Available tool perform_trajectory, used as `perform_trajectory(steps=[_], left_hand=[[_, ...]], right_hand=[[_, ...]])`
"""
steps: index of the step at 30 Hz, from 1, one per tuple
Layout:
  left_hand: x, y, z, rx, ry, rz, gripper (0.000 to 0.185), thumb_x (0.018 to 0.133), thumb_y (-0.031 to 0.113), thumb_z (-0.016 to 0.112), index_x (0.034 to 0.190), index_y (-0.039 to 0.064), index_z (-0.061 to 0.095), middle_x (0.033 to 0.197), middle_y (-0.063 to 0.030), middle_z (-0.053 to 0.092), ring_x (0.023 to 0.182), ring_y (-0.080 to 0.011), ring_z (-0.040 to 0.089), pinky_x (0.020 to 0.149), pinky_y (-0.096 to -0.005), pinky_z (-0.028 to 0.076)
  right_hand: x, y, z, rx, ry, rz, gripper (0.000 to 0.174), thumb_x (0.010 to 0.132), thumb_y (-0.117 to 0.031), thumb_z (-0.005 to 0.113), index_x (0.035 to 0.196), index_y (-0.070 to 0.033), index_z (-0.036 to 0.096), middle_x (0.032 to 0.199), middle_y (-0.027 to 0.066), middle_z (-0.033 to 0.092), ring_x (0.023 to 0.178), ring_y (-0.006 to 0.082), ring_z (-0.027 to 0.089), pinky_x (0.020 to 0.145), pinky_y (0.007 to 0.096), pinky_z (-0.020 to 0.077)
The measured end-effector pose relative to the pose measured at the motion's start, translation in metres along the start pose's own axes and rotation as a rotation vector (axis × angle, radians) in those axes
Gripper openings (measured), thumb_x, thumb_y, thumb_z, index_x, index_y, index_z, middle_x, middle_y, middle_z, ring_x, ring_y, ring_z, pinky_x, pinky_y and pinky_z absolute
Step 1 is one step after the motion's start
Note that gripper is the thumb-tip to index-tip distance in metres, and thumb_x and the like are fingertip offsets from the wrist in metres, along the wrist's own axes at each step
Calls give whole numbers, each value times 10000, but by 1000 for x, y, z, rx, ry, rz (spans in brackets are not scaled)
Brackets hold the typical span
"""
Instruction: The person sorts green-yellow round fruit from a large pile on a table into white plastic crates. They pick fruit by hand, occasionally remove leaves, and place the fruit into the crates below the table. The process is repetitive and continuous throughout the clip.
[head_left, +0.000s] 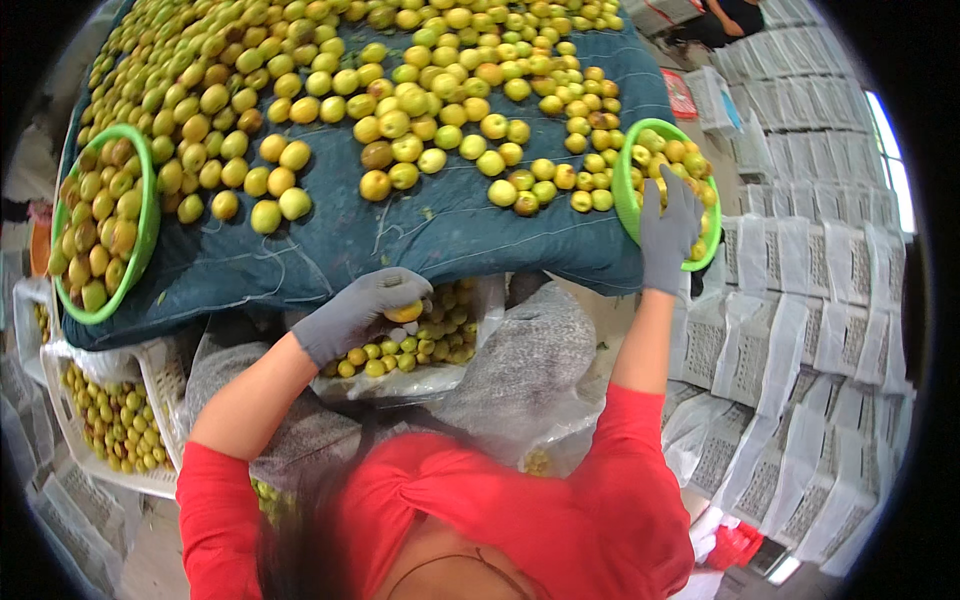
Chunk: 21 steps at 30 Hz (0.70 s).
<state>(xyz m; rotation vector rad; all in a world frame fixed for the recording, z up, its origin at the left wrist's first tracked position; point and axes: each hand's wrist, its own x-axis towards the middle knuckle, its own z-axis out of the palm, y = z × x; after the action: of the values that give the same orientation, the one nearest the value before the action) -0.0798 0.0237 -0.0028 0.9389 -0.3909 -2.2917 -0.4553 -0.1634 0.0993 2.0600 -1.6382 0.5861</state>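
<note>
My left hand, in a grey glove, has its fingers curled round a yellow fruit. It is just past the near edge of the cloth-covered table, above a plastic-lined crate of fruit between my knees. At the right, my right hand, also gloved, reaches into a green plastic basket heaped with fruit. Its fingertips are down among the fruit, so whether it grips one is unclear. Loose round yellow-green fruits, some with brown patches, are spread over the dark blue-green cloth.
Another full green basket tilts at the table's left corner. Below it stands a white crate of fruit. Stacked grey crates with plastic liners line the right side. A person is at the far right, near a red crate.
</note>
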Motion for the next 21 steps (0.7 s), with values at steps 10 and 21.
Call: perform_trajectory(steps=[10,21], left_hand=[[22,-81,-53,1923,201,-173,251,889,186,616,1087,41,664,1025,-208,689,927,-414,687,734,-481,573],[-31,19,-8,1488,357,294,319,894,368,667,1066,99,660,981,-163,687,874,-369,690,740,-476,558]], right_hand=[[-4,-182,97,584,-367,-144,504,891,-330,697,1345,-132,601,1328,175,578,1215,377,551,1023,471,466],[-12,-266,109,695,-478,-513,522,899,-470,671,1333,-189,600,1449,129,489,1272,443,427,1079,522,380]])
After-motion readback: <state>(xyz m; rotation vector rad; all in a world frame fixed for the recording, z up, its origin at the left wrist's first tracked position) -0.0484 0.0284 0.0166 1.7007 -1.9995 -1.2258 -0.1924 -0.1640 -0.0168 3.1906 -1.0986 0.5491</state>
